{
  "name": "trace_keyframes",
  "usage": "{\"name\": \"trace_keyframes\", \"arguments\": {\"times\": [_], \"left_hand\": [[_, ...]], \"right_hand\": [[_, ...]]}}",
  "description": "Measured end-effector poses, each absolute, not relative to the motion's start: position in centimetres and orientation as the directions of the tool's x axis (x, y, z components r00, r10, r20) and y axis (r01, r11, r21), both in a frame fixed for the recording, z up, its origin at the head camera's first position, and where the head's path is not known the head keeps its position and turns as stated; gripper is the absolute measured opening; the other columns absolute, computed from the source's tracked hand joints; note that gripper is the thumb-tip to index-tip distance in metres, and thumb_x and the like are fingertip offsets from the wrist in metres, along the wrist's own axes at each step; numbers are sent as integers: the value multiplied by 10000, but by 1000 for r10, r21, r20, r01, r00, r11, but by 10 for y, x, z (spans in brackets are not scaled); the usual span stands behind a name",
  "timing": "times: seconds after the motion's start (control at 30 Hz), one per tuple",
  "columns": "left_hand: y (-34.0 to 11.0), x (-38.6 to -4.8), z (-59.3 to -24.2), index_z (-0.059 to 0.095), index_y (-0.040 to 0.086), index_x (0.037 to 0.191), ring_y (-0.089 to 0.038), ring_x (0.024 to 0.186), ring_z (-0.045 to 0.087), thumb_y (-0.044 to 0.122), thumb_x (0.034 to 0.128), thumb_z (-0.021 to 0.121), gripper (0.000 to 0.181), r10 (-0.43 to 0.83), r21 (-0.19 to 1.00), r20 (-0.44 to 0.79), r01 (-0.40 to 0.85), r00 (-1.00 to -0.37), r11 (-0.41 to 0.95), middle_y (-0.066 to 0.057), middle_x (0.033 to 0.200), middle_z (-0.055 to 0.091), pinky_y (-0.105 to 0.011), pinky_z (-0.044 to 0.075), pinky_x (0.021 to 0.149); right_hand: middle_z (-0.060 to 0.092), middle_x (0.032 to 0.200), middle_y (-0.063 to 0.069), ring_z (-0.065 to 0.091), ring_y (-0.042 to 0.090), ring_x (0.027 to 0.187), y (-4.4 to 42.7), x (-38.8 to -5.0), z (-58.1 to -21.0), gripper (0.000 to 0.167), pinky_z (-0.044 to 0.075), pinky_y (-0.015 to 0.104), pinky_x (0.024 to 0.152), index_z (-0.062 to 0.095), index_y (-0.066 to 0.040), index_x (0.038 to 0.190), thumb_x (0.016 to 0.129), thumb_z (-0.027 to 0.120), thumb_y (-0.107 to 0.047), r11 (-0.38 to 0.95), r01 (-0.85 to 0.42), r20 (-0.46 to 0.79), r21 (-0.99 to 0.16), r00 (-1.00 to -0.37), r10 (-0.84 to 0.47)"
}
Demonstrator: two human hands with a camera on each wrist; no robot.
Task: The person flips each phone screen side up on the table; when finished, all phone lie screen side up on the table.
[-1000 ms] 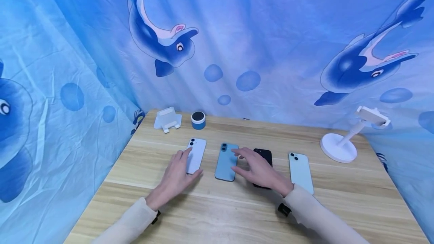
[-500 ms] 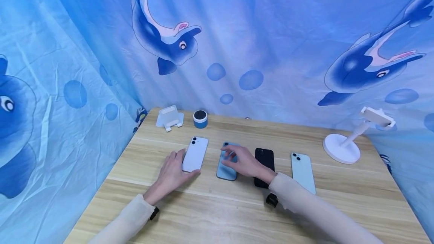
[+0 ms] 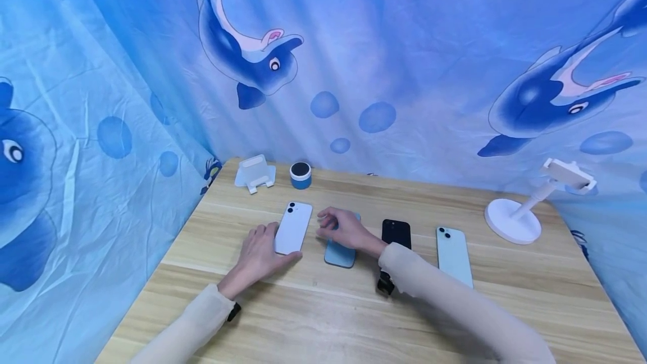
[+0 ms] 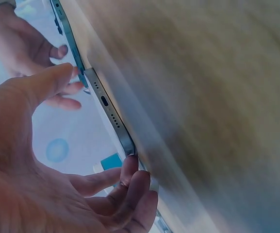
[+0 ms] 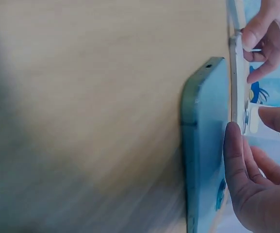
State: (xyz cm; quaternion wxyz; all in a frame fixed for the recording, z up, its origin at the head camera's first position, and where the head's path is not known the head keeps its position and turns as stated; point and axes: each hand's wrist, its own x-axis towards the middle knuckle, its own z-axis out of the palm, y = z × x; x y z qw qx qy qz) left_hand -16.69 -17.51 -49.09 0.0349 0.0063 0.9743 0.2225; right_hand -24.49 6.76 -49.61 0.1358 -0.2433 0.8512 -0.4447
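Note:
A white phone (image 3: pixel 294 228) lies back up on the wooden table. My left hand (image 3: pixel 260 254) is beside it, fingertips at its left long edge and thumb spread by the near right corner. In the left wrist view the thumb (image 4: pixel 57 80) stands apart from the phone's port end. My right hand (image 3: pixel 346 229) hovers over the blue phone (image 3: pixel 340 254), fingers bent loosely towards the white phone and holding nothing. It hides the blue phone's upper part. The right wrist view shows the blue phone (image 5: pixel 205 141) flat below those fingers.
Right of the blue phone lie a black phone (image 3: pixel 396 233), partly under the right sleeve, and a pale green phone (image 3: pixel 453 254). A white folding stand (image 3: pixel 255 172), a blue-and-white cylinder (image 3: pixel 300 176) and a white round-based phone stand (image 3: pixel 515 221) line the back. A dolphin-print curtain hangs behind.
My right hand has moved left across the blue phone towards the white one, its fingers bending more. My left fingers have gone from the white phone's back to its left edge.

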Motion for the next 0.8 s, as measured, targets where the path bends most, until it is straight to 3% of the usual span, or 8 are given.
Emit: {"name": "trace_keyframes", "arguments": {"times": [0.1, 0.27, 0.4, 0.57, 0.8], "left_hand": [[-173, -168, -491, 470, -13, 1498, -326, 1093, 547, 597, 786, 835, 1006, 28, 422, -65, -2, -998, 906, -217, 1270, 603, -448, 454, 891], [-171, -169, -491, 479, -12, 1495, -297, 1036, 523, 599, 771, 845, 1016, 29, 401, -60, 3, -998, 916, -195, 1194, 598, -409, 431, 837], [-170, -171, -491, 465, 0, 1510, -289, 1013, 501, 596, 767, 852, 1028, 32, 387, -62, 6, -998, 922, -189, 1172, 587, -386, 406, 803], [-168, -174, -492, 448, 8, 1525, -290, 1013, 488, 611, 766, 850, 1050, 31, 357, -73, 3, -997, 934, -187, 1178, 577, -382, 391, 812], [-166, -174, -490, 456, -18, 1509, -295, 981, 484, 595, 784, 842, 1026, 32, 336, -75, 5, -997, 942, -199, 1154, 574, -381, 376, 798]], "right_hand": [[707, 1130, 139, 673, 158, 809, 59, -253, -496, 441, 577, 279, 631, 605, 17, 1358, 975, 729, -161, 484, -236, -53, -843, -858, -511], [713, 1138, 158, 668, 152, 826, 47, -266, -495, 453, 591, 283, 653, 612, 19, 1354, 955, 746, -148, 505, -173, -85, -846, -890, -448], [711, 1117, 135, 661, 142, 750, 39, -274, -496, 468, 583, 282, 628, 612, 3, 1364, 948, 757, -154, 519, -132, -115, -845, -902, -417], [718, 1083, 95, 644, 125, 706, 31, -282, -496, 486, 538, 248, 608, 615, -20, 1383, 953, 757, -195, 541, -123, -133, -832, -902, -410], [711, 992, 54, 587, 116, 771, 24, -286, -497, 461, 464, 214, 665, 670, -46, 1334, 926, 789, -224, 591, -132, -132, -796, -914, -383]]}}
